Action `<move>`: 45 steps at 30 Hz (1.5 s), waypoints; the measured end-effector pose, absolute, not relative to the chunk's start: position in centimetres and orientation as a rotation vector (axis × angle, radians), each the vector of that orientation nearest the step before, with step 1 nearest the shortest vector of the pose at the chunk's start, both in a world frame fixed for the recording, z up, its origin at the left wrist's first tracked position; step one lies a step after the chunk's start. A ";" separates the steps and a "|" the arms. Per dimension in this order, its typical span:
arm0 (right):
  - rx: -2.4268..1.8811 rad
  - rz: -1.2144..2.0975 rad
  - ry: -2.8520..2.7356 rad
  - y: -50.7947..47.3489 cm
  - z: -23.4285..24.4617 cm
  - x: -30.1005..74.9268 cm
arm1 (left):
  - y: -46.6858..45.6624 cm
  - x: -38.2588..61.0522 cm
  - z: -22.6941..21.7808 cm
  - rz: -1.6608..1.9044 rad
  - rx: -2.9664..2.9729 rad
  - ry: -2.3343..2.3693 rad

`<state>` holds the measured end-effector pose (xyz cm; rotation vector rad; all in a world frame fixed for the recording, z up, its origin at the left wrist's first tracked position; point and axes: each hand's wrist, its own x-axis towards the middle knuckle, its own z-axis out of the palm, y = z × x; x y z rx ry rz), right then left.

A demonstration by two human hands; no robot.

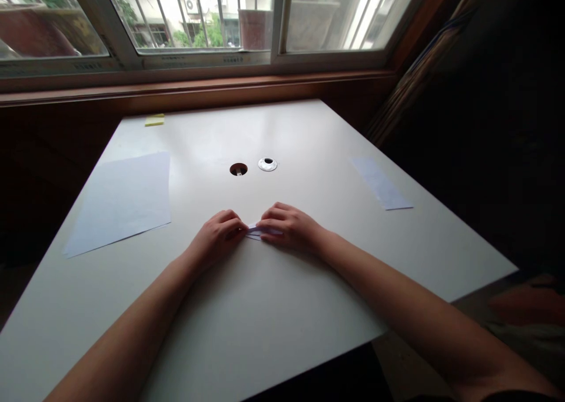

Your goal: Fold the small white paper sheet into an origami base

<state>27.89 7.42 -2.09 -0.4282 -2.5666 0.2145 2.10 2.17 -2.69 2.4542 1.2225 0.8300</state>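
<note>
Between my two hands a small folded piece of white paper (253, 235) lies low over the white table (273, 308). My left hand (219, 231) pinches its left end, thumb and fingers pressed together. My right hand (286, 225) is closed over the right end, fingers curled on the paper. Layers and a crease show in the gap between the hands. Most of the paper is hidden under the fingers.
White sheets (123, 199) lie on the left. A narrow paper strip (382, 184) lies on the right. Beyond my hands are a round table hole (239, 169) and a ring-shaped cap (267, 165). A yellow sticky-note pad (154, 120) sits near the far edge, below the window.
</note>
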 end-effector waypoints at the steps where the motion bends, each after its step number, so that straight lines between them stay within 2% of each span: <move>1: -0.412 0.201 -2.573 7.5 -2.1 28.2 | 2.2 2.0 -2.7 0.827 2.447 1.184; 8: -0.346 0.187 -2.589 7.5 -1.8 29.6 | 1.8 2.1 -2.6 0.779 2.460 1.021; 25: -0.362 0.107 -2.606 7.4 -2.2 29.4 | 1.8 2.3 -2.1 0.799 2.600 0.978; 45: -0.443 0.179 -2.686 7.3 -2.0 29.9 | 2.0 1.8 -2.0 0.818 2.570 0.977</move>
